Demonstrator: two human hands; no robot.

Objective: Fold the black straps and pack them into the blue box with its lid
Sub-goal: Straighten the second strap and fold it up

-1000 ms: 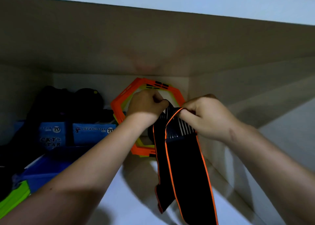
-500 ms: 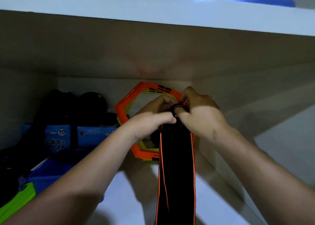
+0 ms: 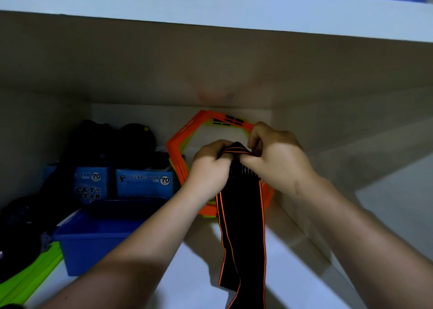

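A black strap (image 3: 241, 217) with orange edging hangs down over the white shelf, its top end bunched between both hands. My left hand (image 3: 208, 168) grips that top end from the left, and my right hand (image 3: 276, 161) pinches it from the right, fingers curled over the fold. An open blue box (image 3: 98, 238) stands at the lower left of the shelf, apart from the strap. No lid is visible.
Orange hexagonal frames (image 3: 180, 158) lean on the back wall behind my hands. Two blue printed cartons (image 3: 145, 183) and dark bundled items (image 3: 110, 142) fill the back left. A lime green piece (image 3: 28, 278) lies at the bottom left. A shelf board (image 3: 210, 6) overhangs close above.
Both hands have stayed at the strap's top end and shifted their hold on it. The strap's lower part now hangs with a twist, its tail folding back near the bottom.
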